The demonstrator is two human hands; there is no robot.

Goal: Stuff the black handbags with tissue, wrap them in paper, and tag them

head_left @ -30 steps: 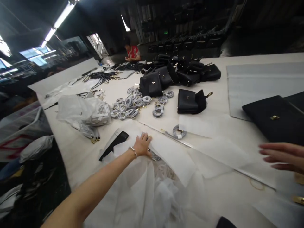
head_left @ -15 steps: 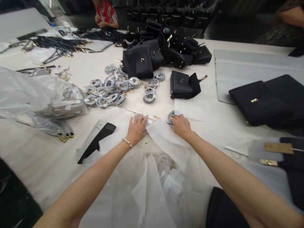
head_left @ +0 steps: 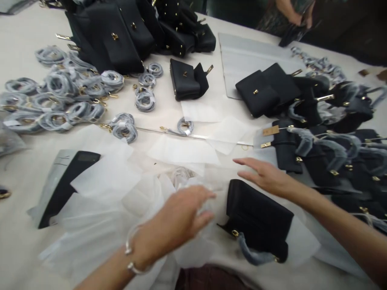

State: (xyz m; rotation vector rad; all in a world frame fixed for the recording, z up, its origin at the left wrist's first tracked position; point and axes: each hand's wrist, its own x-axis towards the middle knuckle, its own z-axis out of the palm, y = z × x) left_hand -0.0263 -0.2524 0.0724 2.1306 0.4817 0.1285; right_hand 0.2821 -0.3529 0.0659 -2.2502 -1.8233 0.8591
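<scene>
My left hand [head_left: 178, 215] reaches over a heap of white tissue paper [head_left: 121, 197], fingers stretched forward and blurred, nothing visibly held. My right hand [head_left: 263, 175] hovers flat and open just above a small black handbag [head_left: 258, 219] that lies close to me, its handle wrapped in grey film. A bracelet circles my left wrist. Loose white paper sheets [head_left: 181, 151] lie spread in front of both hands.
Wrapped coiled straps [head_left: 60, 100] lie piled at the left. Black bags [head_left: 121, 32] are stacked at the back; one small bag [head_left: 187, 80] stands alone and more wrapped bags [head_left: 326, 133] crowd the right. A flat black-and-grey item [head_left: 60, 185] lies left. Another person's hands [head_left: 294, 14] work at the far edge.
The view has swung right and down. Both hands pulled back from the strap coils near the paper's far edge toward me; a black bag now lies under my right hand.
</scene>
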